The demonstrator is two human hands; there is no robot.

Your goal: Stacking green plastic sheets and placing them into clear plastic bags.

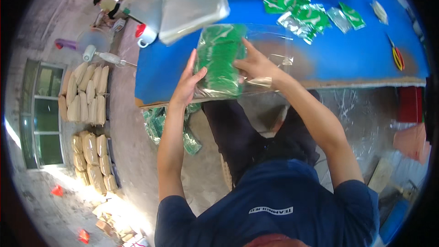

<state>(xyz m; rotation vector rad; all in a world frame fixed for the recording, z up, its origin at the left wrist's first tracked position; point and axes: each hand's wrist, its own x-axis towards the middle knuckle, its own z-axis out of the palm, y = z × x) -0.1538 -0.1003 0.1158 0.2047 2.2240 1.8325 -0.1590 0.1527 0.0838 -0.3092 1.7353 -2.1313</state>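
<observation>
Apparently open tabletop (pixel 366 50) left of scissors (pixel 396 56)

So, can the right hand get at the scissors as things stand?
Probably yes: the table towards the scissors looks free beyond clear film by the right hand, though it would first have to leave the green pack.

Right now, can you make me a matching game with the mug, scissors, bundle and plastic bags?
1. Mug
2. Scissors
3. Bundle
4. Plastic bags

A. green, between the left hand and the right hand
B. see-through, in a pile
C. white and red
D. with red and yellow handles

Right pairs: 1-C, 2-D, 3-A, 4-B.
</observation>
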